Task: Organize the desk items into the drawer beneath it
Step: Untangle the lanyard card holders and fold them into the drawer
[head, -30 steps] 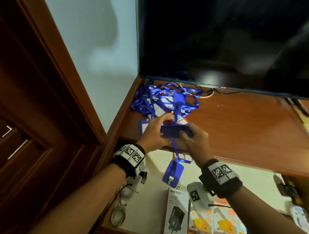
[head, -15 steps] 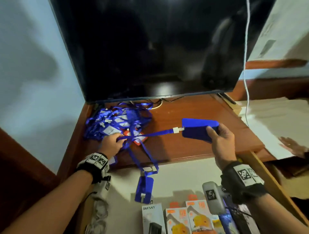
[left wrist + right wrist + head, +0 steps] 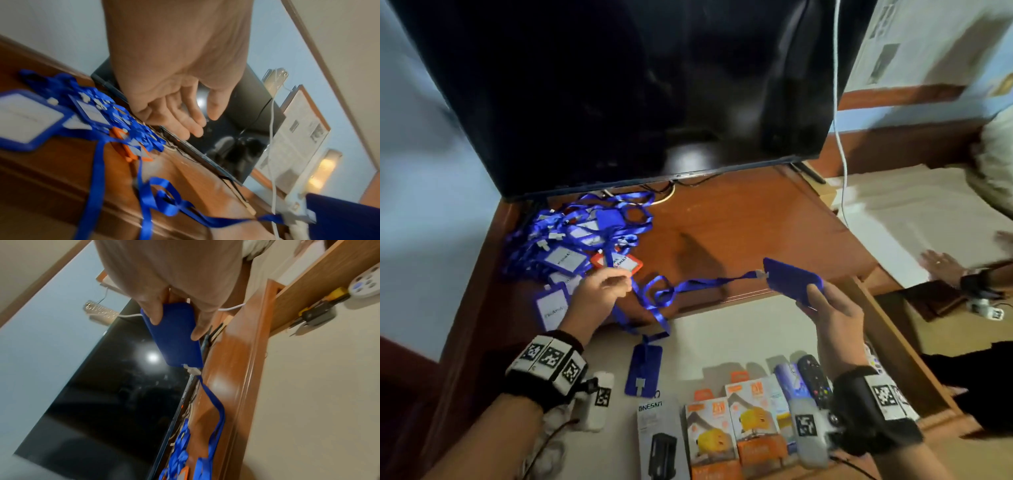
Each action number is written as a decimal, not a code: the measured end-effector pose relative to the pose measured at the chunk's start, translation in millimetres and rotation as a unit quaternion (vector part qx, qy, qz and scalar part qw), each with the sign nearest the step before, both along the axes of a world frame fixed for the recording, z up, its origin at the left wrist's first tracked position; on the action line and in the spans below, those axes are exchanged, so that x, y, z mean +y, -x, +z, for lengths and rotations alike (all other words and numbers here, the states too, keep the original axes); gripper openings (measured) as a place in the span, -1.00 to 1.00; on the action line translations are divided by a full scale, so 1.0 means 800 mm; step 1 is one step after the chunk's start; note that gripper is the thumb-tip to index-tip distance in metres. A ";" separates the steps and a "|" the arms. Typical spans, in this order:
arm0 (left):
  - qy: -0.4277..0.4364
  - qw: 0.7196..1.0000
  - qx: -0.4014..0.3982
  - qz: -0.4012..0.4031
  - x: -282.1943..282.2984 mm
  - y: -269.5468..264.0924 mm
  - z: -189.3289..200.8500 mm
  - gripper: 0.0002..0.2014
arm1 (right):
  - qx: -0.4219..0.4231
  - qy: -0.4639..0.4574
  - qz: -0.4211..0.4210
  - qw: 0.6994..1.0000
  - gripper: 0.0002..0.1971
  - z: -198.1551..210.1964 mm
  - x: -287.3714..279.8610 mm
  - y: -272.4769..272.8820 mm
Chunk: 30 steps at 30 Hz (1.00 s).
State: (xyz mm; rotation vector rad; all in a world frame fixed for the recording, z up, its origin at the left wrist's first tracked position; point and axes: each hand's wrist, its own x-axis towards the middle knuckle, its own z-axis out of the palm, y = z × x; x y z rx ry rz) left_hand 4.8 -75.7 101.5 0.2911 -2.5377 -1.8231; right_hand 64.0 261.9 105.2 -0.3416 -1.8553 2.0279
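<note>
- Pile of blue lanyards and badge holders (image 3: 582,240) lies at the desk's (image 3: 739,233) left rear corner, an orange-framed badge (image 3: 619,262) among them.
- Left hand (image 3: 599,291) hovers at the pile's near edge, fingers loosely extended, gripping nothing.
- Blue strap (image 3: 688,286) runs slack across the desk front.
- Right hand (image 3: 832,308) pinches a blue badge holder (image 3: 791,281) above the open drawer (image 3: 722,339).
- Dark monitor (image 3: 637,85) overhangs the desk rear.
- Boxed chargers (image 3: 729,435) and a remote (image 3: 813,380) occupy the drawer.

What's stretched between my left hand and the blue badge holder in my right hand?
A blue lanyard strap, looped and knotted midway, runs over the bare wooden desk top; the head view shows it.
</note>
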 end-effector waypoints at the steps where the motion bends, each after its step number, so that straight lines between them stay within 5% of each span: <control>1: -0.031 0.999 -0.022 -0.019 0.022 -0.011 0.005 -0.91 | 0.006 -0.012 0.013 1.000 -0.79 0.001 -0.008 -0.003; 8: -0.176 0.959 -0.201 -0.093 0.127 -0.057 0.024 -0.48 | 0.105 -0.153 0.174 0.967 -0.72 0.012 -0.074 0.001; 12: -0.267 0.936 -0.222 -0.052 0.143 -0.074 0.028 -0.55 | 0.125 -0.228 0.253 0.932 -0.72 -0.006 -0.089 -0.003; 18: -0.257 0.951 -0.170 0.008 0.136 -0.099 0.014 -0.83 | 0.066 -0.203 0.329 0.920 -0.59 -0.016 -0.086 -0.019; 22: -0.268 0.950 -0.157 0.046 0.135 -0.109 0.010 -0.77 | -0.011 -0.108 0.367 0.924 -0.45 -0.007 -0.086 -0.026; 24: -0.243 0.957 -0.152 0.051 0.131 -0.111 0.010 -0.75 | -0.036 -0.032 0.342 0.938 -0.50 0.000 -0.086 -0.023; 30: -0.222 0.963 -0.146 0.039 0.123 -0.114 0.025 -0.66 | -0.029 0.011 0.329 0.944 -0.68 0.010 -0.099 0.003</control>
